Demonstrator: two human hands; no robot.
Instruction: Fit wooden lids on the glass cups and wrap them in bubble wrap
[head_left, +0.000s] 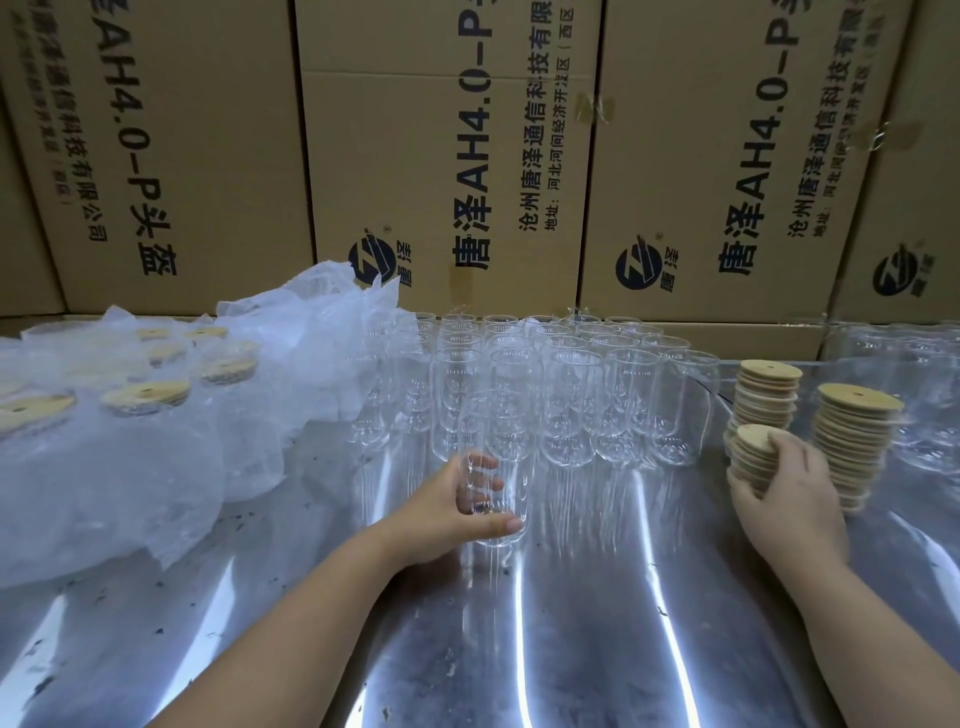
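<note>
The glass cup (493, 467) in hand stands in front of the others near the middle of the worktop (571, 649). It is upright, its long axis vertical, open mouth up and rounded base down. Whether the base rests on the metal or hangs just above it I cannot tell. It has no lid yet. The left grip (457, 504) grasps its lower half, fingers curled round the far side and thumb across the near side. The right grip (789, 488) clasps a short pile of wooden lids (753, 452), thumb on the top disc, just beside two taller lid stacks (852, 441). Just behind the held cup a block of bare cups (571, 395) stands in rows, all mouth-up and unlidded, so most of the work seems to remain. At the left, several lidded cups (145, 397) lie among crumpled bubble wrap (156, 493), apparently finished or nearly so. I judge this cup is about to get its lid. Printed cardboard boxes (441, 156) wall the back.
</note>
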